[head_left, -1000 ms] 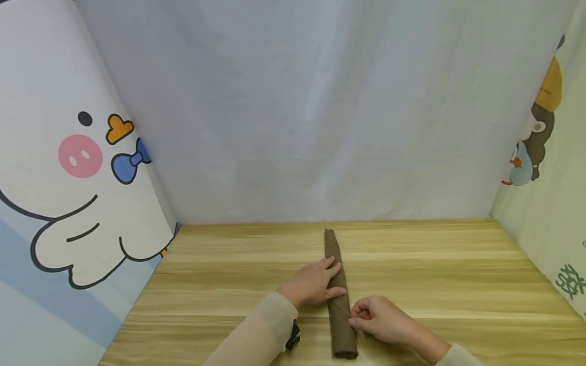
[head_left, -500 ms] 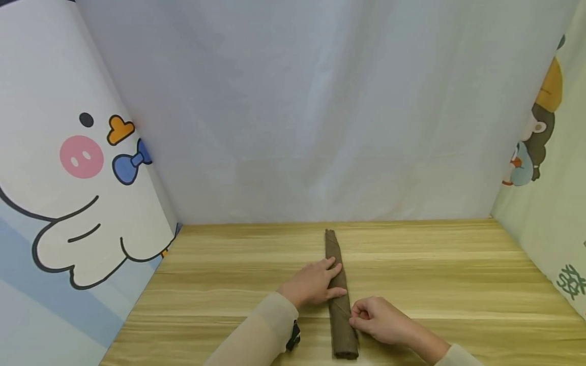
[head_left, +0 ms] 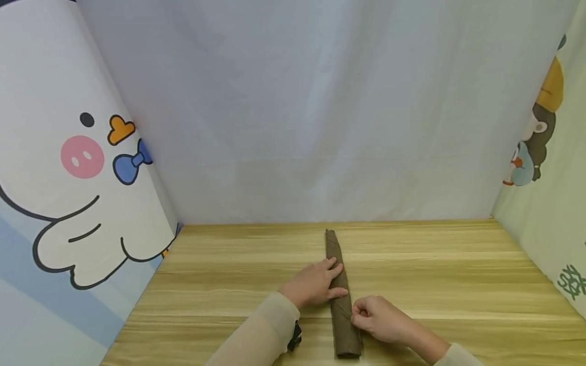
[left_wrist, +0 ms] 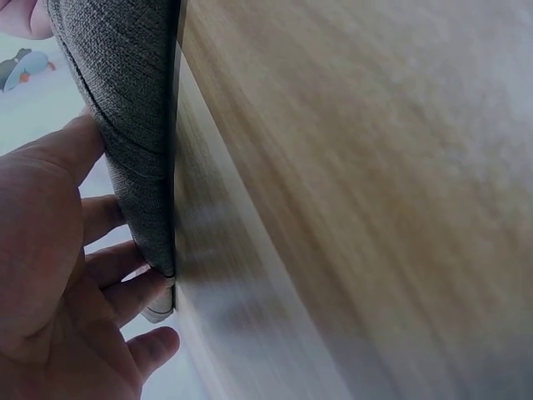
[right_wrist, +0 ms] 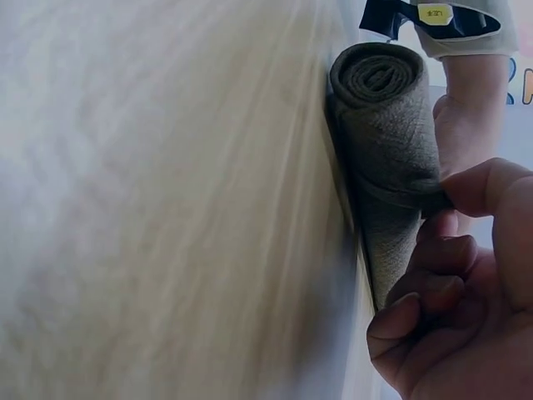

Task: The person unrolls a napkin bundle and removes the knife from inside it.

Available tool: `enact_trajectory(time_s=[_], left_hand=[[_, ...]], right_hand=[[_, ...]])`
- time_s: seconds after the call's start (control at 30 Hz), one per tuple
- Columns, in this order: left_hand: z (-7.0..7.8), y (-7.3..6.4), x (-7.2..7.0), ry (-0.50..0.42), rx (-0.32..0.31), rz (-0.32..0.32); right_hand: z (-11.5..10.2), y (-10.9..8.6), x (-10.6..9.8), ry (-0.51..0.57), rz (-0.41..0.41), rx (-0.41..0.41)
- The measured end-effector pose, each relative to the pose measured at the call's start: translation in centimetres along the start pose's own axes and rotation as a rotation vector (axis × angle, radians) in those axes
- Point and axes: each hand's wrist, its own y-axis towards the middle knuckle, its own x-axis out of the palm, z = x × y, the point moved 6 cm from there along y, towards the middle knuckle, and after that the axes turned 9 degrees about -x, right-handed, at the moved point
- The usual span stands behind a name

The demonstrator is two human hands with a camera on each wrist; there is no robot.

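Note:
A dark brown cloth (head_left: 344, 330), rolled into a long tube, lies on the table pointing away from me. Its near end shows a spiral of layers in the right wrist view, and its far end narrows. My left hand (head_left: 313, 282) rests across the middle of the roll from the left, fingers spread and mostly straight over it. Beside the roll's right side, nearer to me, my right hand (head_left: 382, 320) pinches a small flap of the cloth (right_wrist: 387, 133) between thumb and index finger. The other fingers of that hand are curled in.
The roll lies on a wood-grain table (head_left: 229, 264). A plain pale curtain (head_left: 293, 112) hangs along the table's far edge. Cartoon-printed cloths stand at the left (head_left: 50, 152) and right (head_left: 540, 203). A black band (head_left: 294, 336) sits at the left sleeve's cuff.
The near end of the cloth roll has shifted slightly to the right, and my right hand has moved a little right with it. The left hand stays almost in place.

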Motion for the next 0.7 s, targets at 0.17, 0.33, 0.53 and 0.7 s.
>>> enact_trajectory(time_s=[0.17,0.33,0.53,0.7], left_hand=[[0.0,-0.1,0.1,-0.007,0.003,-0.001],[0.1,-0.2,0.1,-0.013,0.004,-0.015],[0.1,-0.2,0.3,-0.035,0.01,-0.019],[0.0,-0.1,0.2,-0.043,0.008,-0.016]], right_hand=[[0.1,0.0,0.0,0.028,0.006,0.023],[0.3,-0.4,-0.5,0.047,0.008,0.027],[0.8,-0.9,-0.7,0.055,0.005,0.02],[1.0,-1.0,-0.5,0.102,-0.027,0.0]])
